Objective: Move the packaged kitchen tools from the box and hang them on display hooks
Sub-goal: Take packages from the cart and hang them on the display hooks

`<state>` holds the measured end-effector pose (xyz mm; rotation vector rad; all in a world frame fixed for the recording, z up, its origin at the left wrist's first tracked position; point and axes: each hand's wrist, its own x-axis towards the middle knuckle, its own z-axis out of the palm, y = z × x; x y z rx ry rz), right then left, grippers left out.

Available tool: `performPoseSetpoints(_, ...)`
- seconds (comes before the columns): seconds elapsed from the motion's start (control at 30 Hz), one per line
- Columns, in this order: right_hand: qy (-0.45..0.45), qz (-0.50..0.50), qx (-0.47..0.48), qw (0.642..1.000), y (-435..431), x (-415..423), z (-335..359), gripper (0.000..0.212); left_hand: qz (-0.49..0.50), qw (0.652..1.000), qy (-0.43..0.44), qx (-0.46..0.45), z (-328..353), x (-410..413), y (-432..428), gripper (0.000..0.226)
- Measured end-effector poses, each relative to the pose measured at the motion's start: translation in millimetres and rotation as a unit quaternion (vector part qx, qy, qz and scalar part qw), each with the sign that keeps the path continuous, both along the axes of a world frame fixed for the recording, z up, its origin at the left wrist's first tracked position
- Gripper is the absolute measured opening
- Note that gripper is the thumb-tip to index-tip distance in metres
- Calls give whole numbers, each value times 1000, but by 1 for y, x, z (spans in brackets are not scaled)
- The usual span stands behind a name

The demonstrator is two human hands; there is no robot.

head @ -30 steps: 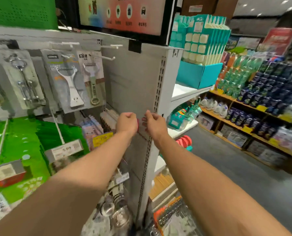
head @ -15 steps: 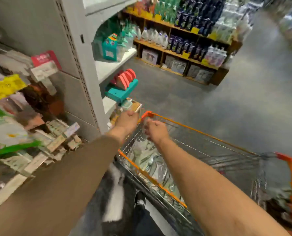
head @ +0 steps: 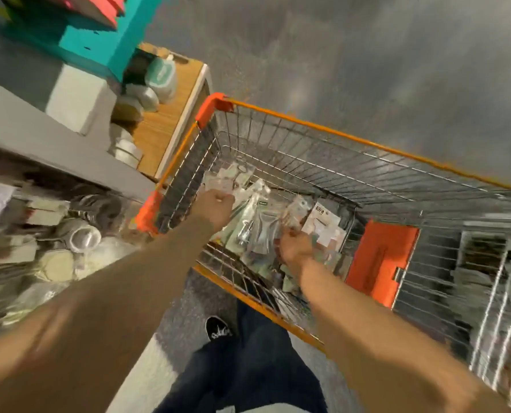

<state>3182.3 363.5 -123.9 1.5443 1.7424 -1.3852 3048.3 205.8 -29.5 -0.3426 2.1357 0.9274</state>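
Several packaged kitchen tools point(head: 257, 222) lie in a heap inside a wire shopping cart point(head: 337, 135) with an orange rim. My right hand point(head: 294, 247) is down among them, and its fingers pinch the lower edge of a clear packet point(head: 293, 211). A white-carded packet point(head: 322, 222) lies just right of it. My left hand point(head: 215, 207) hovers over the cart's left side with its fingers curled. Blur hides whether it holds anything. No display hooks are in view.
The cart's orange seat flap point(head: 379, 260) is to the right of my right hand. A grey shelf unit with metal strainers point(head: 81, 234) stands at the left, with a teal box point(head: 99, 46) and a wooden shelf point(head: 165, 123) above. My shoe point(head: 218, 329) is on the grey floor below.
My view swung from the pegboard wall down into the cart. Both hands left the wall and dropped into the cart, the right one reaching the packets.
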Motion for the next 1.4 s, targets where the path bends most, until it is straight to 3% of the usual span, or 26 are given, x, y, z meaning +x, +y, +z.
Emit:
performPoseSetpoints(0.03,-11,19,-5,1000,-1,0,-4,63,6,1000,-16,-6,-13,-2,1,26)
performPoseSetpoints(0.1,-25,73,2,997,-3,-8,0,53,3,999,-45,-15,-49,-6,-7,20)
performPoseSetpoints(0.2,-61,142,37,987,1,-14,-16,42,-6,995,-76,-61,-124,-6,-26,42)
performPoseSetpoints(0.43,-97,144,45,984,6,-21,-57,27,-53,989,-126,-50,-126,7,17,21)
performPoseSetpoints(0.57,-101,119,59,986,13,-17,-73,23,-85,986,-138,-39,-150,12,28,27)
performPoseSetpoints(0.7,-159,18,190,969,28,-5,-81,31,-126,980,-150,-25,-161,15,42,26)
performPoseSetpoints(0.8,-196,-54,159,966,40,8,-98,44,-146,979,-141,-27,-168,16,51,26)
performPoseSetpoints(0.93,-172,-89,123,973,46,20,-115,52,-155,978,-142,-14,-181,21,62,37)
performPoseSetpoints(1.03,-88,-77,178,977,40,26,-110,34,-150,976,-155,30,-170,25,79,28)
performPoseSetpoints(1.1,-5,-33,197,980,27,29,-99,28,-167,972,-153,56,-162,26,88,31)
performPoseSetpoints(1.23,77,56,128,987,-3,27,-83,34,-220,967,-114,61,-160,32,101,38)
performPoseSetpoints(1.3,85,49,121,988,-4,28,-81,29,-228,971,-63,18,-161,33,100,34)
performPoseSetpoints(1.4,-12,3,210,978,22,44,-87,23,-221,975,-30,1,-168,35,95,32)
